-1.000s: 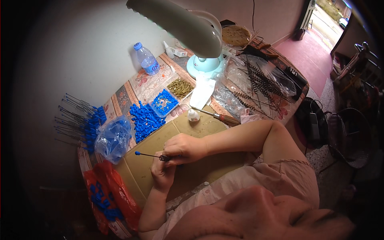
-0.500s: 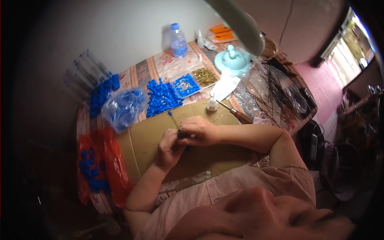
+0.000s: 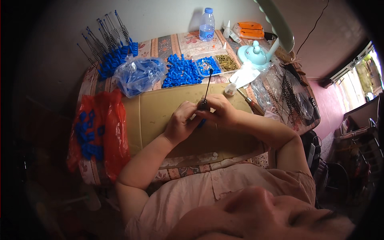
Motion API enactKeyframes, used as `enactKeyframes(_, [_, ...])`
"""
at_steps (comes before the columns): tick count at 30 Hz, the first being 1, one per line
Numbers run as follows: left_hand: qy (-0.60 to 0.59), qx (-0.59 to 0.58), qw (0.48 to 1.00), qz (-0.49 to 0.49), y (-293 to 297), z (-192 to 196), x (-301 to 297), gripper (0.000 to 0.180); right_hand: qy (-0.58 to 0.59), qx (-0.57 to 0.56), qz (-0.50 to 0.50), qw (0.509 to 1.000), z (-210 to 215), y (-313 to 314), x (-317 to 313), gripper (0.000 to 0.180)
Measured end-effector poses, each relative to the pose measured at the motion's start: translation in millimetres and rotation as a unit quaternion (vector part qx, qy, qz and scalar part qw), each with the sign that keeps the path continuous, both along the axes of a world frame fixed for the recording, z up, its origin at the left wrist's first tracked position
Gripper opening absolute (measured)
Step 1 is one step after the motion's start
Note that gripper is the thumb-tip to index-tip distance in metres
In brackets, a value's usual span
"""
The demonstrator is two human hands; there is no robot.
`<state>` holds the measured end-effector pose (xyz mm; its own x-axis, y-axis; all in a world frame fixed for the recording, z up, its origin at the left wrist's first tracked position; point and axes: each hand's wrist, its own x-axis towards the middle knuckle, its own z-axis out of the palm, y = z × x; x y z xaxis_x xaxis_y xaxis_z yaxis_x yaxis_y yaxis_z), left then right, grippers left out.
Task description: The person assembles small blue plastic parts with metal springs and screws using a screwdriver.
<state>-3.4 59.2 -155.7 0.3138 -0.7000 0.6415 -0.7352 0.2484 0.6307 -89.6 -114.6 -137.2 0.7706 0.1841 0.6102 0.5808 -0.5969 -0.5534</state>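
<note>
- Patterned cloth covers the counter (image 3: 182, 40), and a cardboard sheet (image 3: 154, 110) lies below the fingers.
- Fingers of the left hand (image 3: 179, 123) and of the right hand (image 3: 222, 111) meet closely, pinching one dark wire piece (image 3: 208, 86); its coil (image 3: 203, 105) sits at the fingertips, its rod points away beyond them.
- Blue part (image 3: 202, 123) shows just under the fingers; I cannot tell if it joins the coil.
- Beyond the fingers lie loose blue pieces (image 3: 180, 72); farther left stand similar wire pieces (image 3: 120, 56).
- I judge the step is fitting or adjusting at the coil; the next move calls for a firm, narrow pinch.
- Exact fingertip contact is hidden; contents of the red bag (image 3: 111, 132), left of the fingers, look blurred.
</note>
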Motion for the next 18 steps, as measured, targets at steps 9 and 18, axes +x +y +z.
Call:
enactKeyframes(9, [0.025,-0.008,1.0,-0.001,1,4,-4,0.014,0.0,0.034,-0.021,0.999,4,9,-5,0.02])
enactKeyframes(18, [0.056,-0.001,0.998,0.009,2,-1,-4,0.011,0.082,0.057,-0.076,0.992,25,-5,-41,0.044])
